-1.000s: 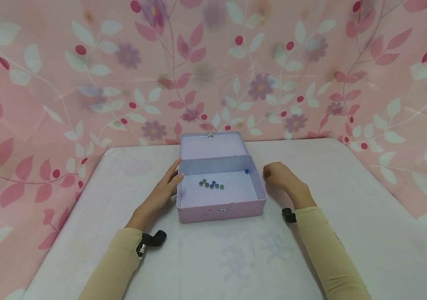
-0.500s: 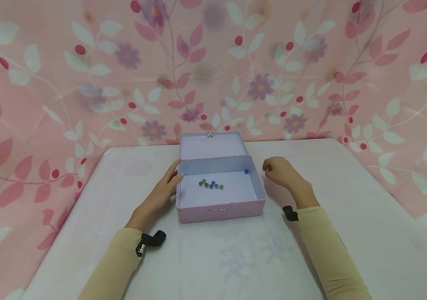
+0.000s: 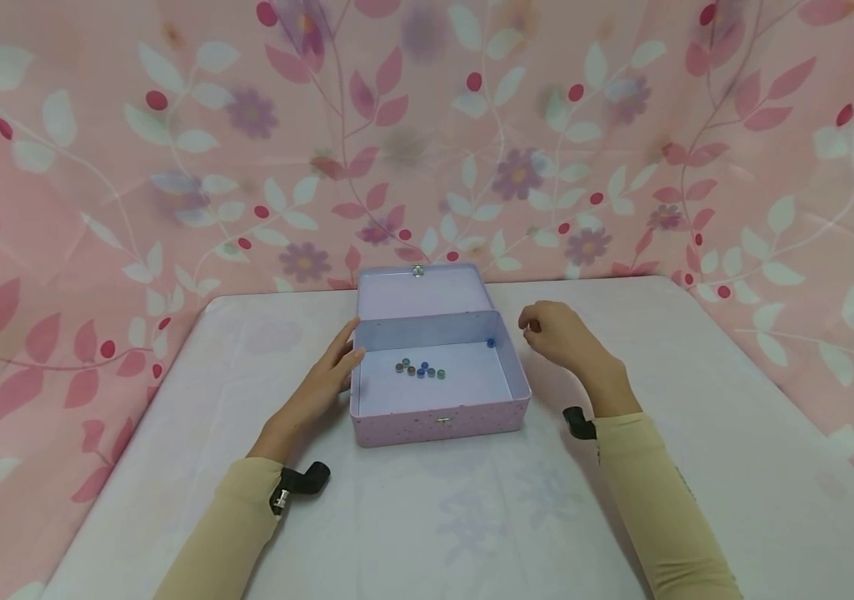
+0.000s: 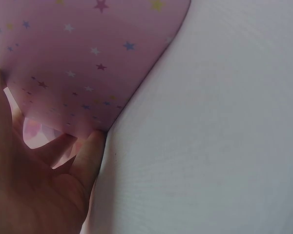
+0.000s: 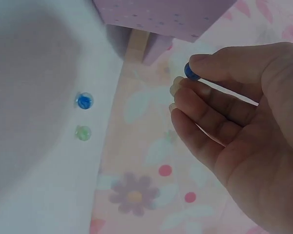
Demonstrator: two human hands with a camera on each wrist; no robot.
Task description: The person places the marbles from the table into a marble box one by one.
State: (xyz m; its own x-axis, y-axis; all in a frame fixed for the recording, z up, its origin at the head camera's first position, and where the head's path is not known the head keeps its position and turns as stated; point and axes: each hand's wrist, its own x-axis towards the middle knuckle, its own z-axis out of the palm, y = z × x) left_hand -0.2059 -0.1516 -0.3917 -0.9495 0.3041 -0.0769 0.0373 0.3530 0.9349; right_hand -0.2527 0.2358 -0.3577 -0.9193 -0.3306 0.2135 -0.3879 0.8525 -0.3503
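A lilac tin box [image 3: 441, 422] stands on the table, its lid [image 3: 424, 292] tipped back. On its floor lie several glass marbles [image 3: 421, 372] in a cluster, with one blue marble [image 3: 491, 342] in the far right corner. My left hand [image 3: 312, 398] rests against the box's left side, fingers relaxed; in the left wrist view they touch the star-patterned wall [image 4: 83, 63]. To the right of the box, my right hand [image 3: 565, 337] is raised. The right wrist view shows its thumb and fingertips pinching a blue marble [image 5: 191, 71], which the head view does not show.
In the right wrist view, a blue marble [image 5: 84, 101] and a pale green marble [image 5: 83, 132] lie on the white tablecloth [image 5: 39, 185]. A pink flowered curtain [image 3: 427, 125] hangs right behind the table. Black wrist cameras [image 3: 305, 479] sit on both sleeves.
My right hand has lifted from low beside the box, rising and shifting slightly left. My left hand and the marbles in the box stay as they were; the head view has shifted slightly.
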